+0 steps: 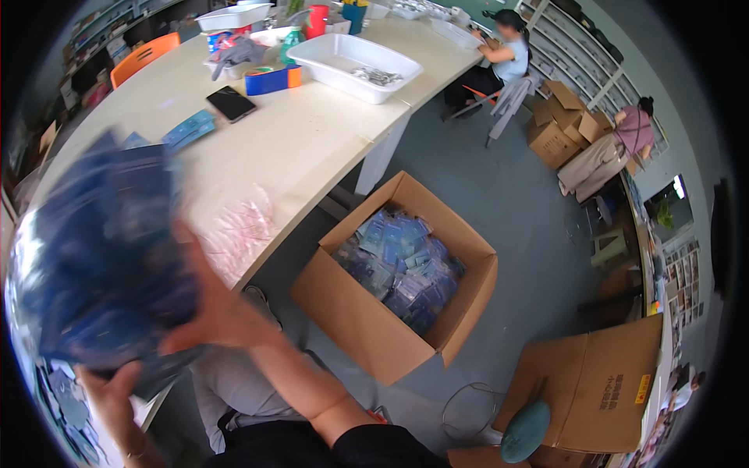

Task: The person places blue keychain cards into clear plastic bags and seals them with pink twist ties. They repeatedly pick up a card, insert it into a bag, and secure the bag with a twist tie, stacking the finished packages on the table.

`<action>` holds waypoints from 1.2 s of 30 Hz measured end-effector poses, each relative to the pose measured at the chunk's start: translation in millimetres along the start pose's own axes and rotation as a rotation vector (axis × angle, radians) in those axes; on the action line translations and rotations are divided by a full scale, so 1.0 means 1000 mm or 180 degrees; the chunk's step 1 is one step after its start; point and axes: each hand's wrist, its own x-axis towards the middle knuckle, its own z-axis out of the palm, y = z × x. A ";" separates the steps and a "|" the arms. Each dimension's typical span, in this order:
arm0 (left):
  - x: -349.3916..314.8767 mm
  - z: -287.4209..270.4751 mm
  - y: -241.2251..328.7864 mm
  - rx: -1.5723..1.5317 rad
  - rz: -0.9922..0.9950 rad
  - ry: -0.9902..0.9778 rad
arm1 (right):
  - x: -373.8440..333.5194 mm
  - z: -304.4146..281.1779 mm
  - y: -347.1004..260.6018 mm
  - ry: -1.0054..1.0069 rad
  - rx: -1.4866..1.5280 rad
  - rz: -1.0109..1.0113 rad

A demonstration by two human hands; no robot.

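Observation:
A large clear plastic bag stuffed with dark blue flat packets (pixel 109 257) is held up over the near left end of the table, blurred by motion. My right hand (pixel 214 300) grips its right side, fingers partly hidden behind it. At the bag's lower edge my left hand (pixel 117 398) is closed on the plastic, thumb showing. Right of the table an open cardboard box (pixel 359 335) stands on the floor, with many small blue packets (pixel 409 269) inside. Beside the bag, a heap of thin clear bags with pink lines (pixel 238 230) lies on the table.
On the white table (pixel 312 148) are blue cards (pixel 189 129), a black phone (pixel 231 103), a blue tape dispenser (pixel 273 80) and a white tray (pixel 355 66) with small metal parts. A larger carton (pixel 581 382) stands at lower right. Two people are farther off.

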 end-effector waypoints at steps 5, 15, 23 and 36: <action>0.000 0.215 -0.004 -0.0410 0.0406 -0.2264 | -0.113 -0.157 -0.026 0.1662 -0.0117 -0.0416; -0.027 0.450 -0.136 0.0516 0.0423 -0.4143 | -0.293 -0.356 0.070 0.3424 0.0875 -0.0488; -0.026 0.430 -0.141 0.0023 0.0603 -0.3046 | -0.264 -0.540 0.048 0.4082 -0.0636 -0.0124; -0.036 0.150 -0.201 0.2055 0.0203 -0.2369 | -0.268 -0.741 0.181 0.4921 -0.2824 0.2603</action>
